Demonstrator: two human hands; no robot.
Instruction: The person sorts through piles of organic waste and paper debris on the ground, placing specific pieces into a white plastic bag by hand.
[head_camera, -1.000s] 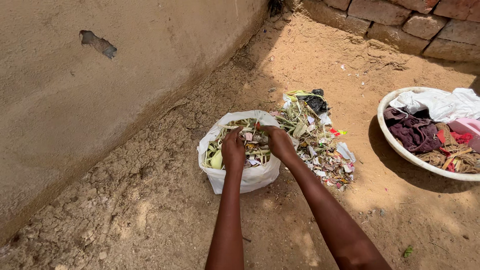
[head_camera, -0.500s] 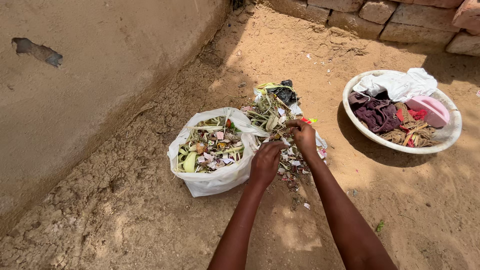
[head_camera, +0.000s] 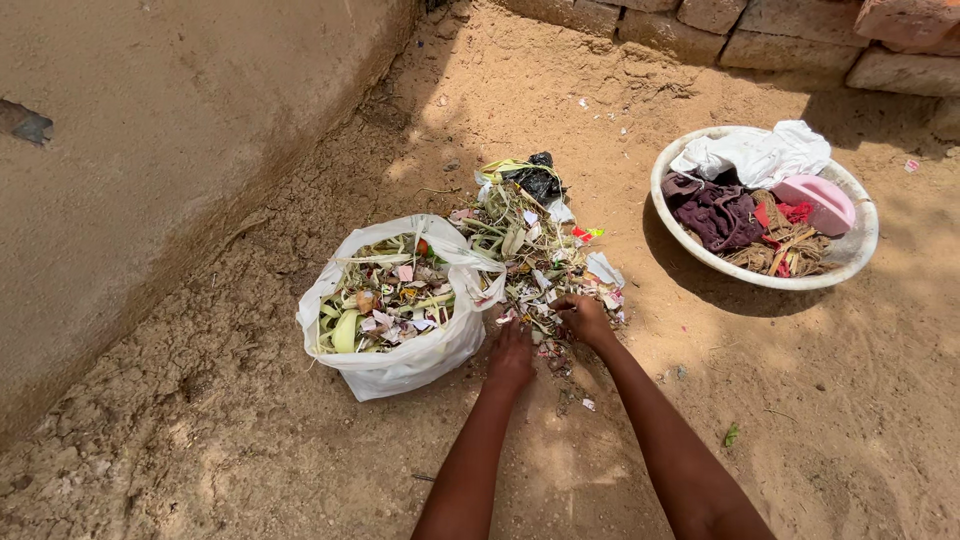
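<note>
A white plastic bag (head_camera: 400, 372) stands open on the sandy ground, filled with dry leaf strips, paper scraps and peelings. To its right lies a loose pile of the same litter (head_camera: 520, 240), with a black plastic scrap at its far end. My left hand (head_camera: 512, 352) rests palm down on the near edge of the pile, right beside the bag, with its fingers hidden among the scraps. My right hand (head_camera: 585, 318) is curled around bits of litter at the pile's near right edge.
A round white basin (head_camera: 862, 245) at the right holds crumpled cloths, a white bag and a pink plastic piece. A plastered wall (head_camera: 150, 130) runs along the left and a brick wall (head_camera: 760, 30) along the back. Small scraps dot the sand.
Both hands left the bag's mouth, moved right over the pile, then dropped to its near edge. The view has shifted, so bag and basin sit further left.
</note>
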